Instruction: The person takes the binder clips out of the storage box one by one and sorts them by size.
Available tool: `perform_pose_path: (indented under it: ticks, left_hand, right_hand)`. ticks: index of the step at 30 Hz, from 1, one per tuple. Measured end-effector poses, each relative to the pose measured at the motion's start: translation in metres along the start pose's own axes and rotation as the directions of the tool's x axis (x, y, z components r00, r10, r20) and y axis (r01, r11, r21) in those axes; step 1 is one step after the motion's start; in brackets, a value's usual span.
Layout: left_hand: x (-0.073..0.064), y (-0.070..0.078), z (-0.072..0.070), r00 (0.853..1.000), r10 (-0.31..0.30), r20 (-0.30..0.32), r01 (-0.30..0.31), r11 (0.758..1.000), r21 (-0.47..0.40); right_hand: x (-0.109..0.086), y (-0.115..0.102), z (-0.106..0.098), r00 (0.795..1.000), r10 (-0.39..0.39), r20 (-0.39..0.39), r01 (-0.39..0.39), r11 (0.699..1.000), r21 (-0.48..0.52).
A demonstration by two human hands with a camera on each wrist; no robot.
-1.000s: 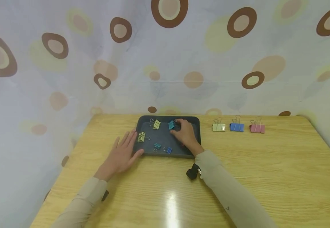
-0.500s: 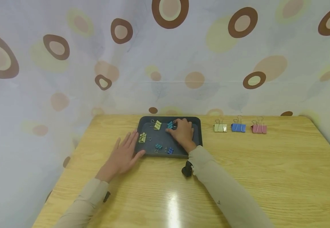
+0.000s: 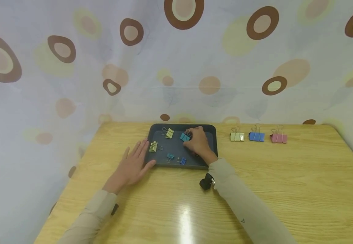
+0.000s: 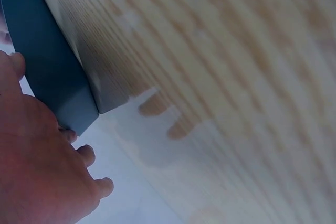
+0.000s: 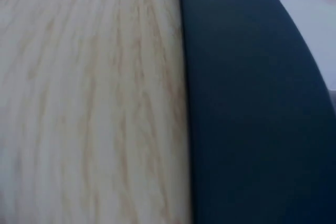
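Observation:
In the head view a dark grey tray lies on the wooden table, with several binder clips in it. My right hand reaches over its right half, thumb and index finger around a teal binder clip near the back. My left hand rests with straight, spread fingers against the tray's left edge; the left wrist view shows those fingers at the tray wall. Two yellow-gold clips, one at the back and one at the left, lie in the tray. Nearer the front are a small teal clip and a small blue clip.
Right of the tray, three larger binder clips stand in a row: pale yellow, blue and pink. A patterned cloth hangs behind the table. The right wrist view holds only table, tray wall and some cloth.
My right hand dipped left over the teal clip, then drew slightly back right. The clip has turned, its body now lying more crosswise. The left hand stays in place.

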State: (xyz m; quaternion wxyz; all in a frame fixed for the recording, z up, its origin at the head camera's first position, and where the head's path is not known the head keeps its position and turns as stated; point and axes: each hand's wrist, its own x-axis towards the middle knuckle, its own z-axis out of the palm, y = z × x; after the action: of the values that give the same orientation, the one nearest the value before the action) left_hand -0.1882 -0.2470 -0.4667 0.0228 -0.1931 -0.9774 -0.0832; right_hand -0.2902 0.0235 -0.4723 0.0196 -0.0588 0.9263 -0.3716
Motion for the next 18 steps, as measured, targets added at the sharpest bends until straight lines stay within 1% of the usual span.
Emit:
perform_pose_path:
  ticks: [3,7,13,18]
  left_hand:
    - [0.0,-0.001,0.0,1.0,0.0,-0.012,0.0,1.0,0.002]
    - [0.0,-0.001,0.0,1.0,0.006,-0.018,-0.006,1.0,0.001]
    - [0.004,0.0,-0.001,1.0,0.014,0.001,-0.014,1.0,-0.002]
    - [0.003,-0.001,0.002,1.0,0.005,0.003,-0.005,1.0,-0.022]
  right_hand:
    - [-0.002,0.001,-0.005,1.0,-0.015,0.019,0.015,0.999,0.037]
    - [-0.003,0.005,-0.01,0.998,-0.058,0.032,0.056,0.996,0.066]
    - [-0.004,0.008,-0.015,0.996,-0.088,0.019,0.087,0.994,0.073]
    - [-0.006,0.013,-0.017,0.993,-0.122,0.009,0.12,0.988,0.096]
